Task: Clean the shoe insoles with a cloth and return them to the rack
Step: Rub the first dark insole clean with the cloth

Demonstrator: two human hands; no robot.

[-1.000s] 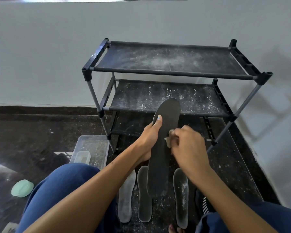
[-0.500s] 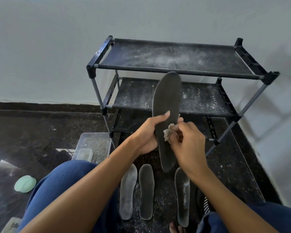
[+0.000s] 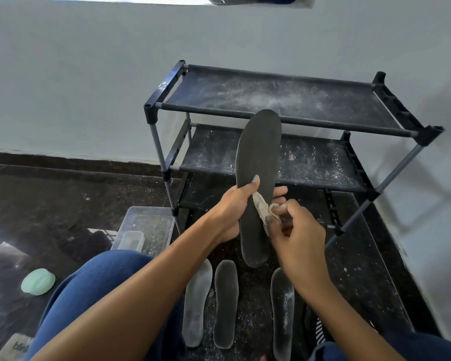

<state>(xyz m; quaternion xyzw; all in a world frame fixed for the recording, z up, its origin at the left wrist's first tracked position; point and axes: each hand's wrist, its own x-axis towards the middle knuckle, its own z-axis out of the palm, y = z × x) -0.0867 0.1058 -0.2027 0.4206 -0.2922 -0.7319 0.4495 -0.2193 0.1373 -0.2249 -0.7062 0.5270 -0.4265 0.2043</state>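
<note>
I'm holding the dark insole point(image 3: 258, 162) upright with my left hand point(image 3: 232, 212), thumb across its face and fingers curling round the back, so the surface is facing me and staying stiff for wiping. My right hand point(image 3: 297, 238) is pinching the small bunched cloth point(image 3: 262, 208) between thumb and fingertips, pressing it on the insole's middle; bunching is giving a firmer rubbing pad. Three more insoles point(image 3: 225, 303) are lying side by side on the floor point(image 3: 63, 204) below, near my knees, within reach, dusty, likely waiting their turn. The rack point(image 3: 284, 118) is standing just ahead, shelves dusty, no insoles on them yet, so returning isn't started. A clear tub point(image 3: 146, 225) is sitting at the rack's left.
</note>
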